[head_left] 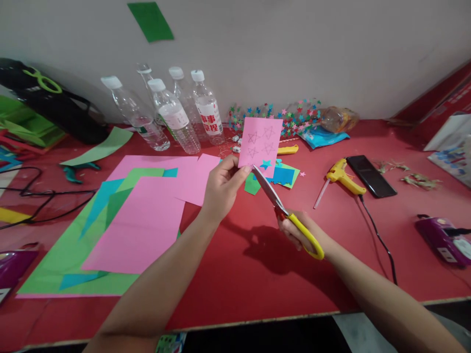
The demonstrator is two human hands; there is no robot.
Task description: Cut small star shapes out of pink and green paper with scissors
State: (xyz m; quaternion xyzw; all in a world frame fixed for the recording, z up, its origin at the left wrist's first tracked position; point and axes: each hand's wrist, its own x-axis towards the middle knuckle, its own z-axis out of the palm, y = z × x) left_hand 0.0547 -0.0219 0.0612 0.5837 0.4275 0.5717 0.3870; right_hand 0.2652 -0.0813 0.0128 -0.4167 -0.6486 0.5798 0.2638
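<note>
Our left hand [222, 189] pinched the pink card [260, 146] above the bench [235, 264] — our right hand [300, 233] gripped scissors [281, 208], blades at its edge.

Five water bottles [172, 115], one scissors [285, 211], one glue gun [344, 179].

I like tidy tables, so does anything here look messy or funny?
Yes. Tiny colourful paper stars lie scattered along the wall at the back of the red table, and one green paper sheet sticks crookedly on the wall. The pink star-drawn card and yellow-handled scissors look fine.
</note>
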